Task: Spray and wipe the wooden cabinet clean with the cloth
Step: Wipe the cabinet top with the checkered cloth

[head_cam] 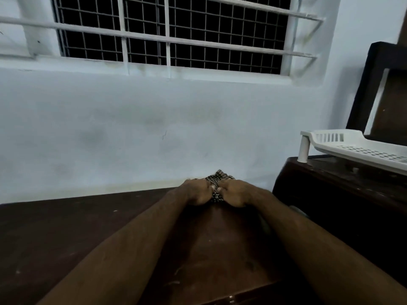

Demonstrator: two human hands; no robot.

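Cabinet top meets white wall at 12 o'clock, bare wood open toward 9; white rack at 3. Checked cloth bunched near far edge, between left hand and right hand, both gripping it

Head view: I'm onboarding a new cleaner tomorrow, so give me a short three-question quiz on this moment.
1. True or false: only one hand holds the checked cloth.
2. What white item stands at the right? A) bucket B) plastic rack C) kettle
3. Fill in: the hands work at the far edge of the wooden ____.

Key:
1. False; the left hand and the right hand both grip it.
2. B, the plastic rack.
3. cabinet.
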